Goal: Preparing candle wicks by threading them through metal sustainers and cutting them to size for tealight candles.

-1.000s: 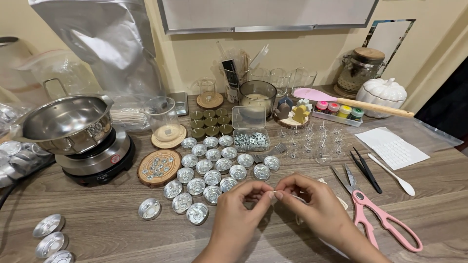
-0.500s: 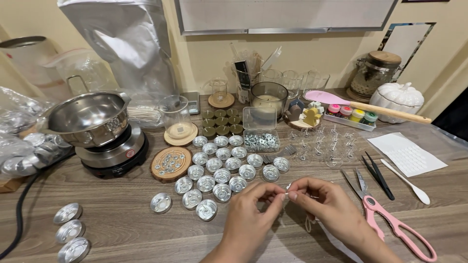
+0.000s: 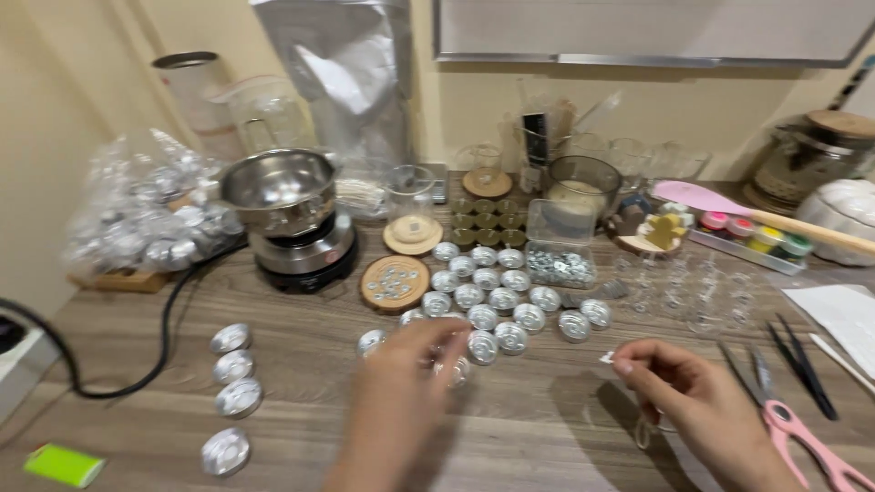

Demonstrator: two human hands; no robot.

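Observation:
My left hand (image 3: pixel 401 392) is blurred and stretched out flat over the near edge of a cluster of small silver tealight cups (image 3: pixel 497 296). Its fingertips hover at the nearest cups, and I see nothing in it. My right hand (image 3: pixel 693 401) is lower right, apart from the left, and pinches a small white wick piece (image 3: pixel 606 358) between thumb and forefinger above the wooden table (image 3: pixel 301 364). Several more empty cups (image 3: pixel 232 367) lie in a column to the left.
A steel pot (image 3: pixel 278 187) sits on a black hot plate (image 3: pixel 305 260), whose cable (image 3: pixel 164 346) runs left. Nearby are a wooden coaster with metal tabs (image 3: pixel 395 282), a clear box of tabs (image 3: pixel 558 264), pink scissors (image 3: pixel 802 437), tweezers (image 3: pixel 802 364) and a bag of cups (image 3: pixel 146 214).
My hands have separated: the left has let go of the wick and moved left over the cups, while the right keeps the wick. The view has swung left.

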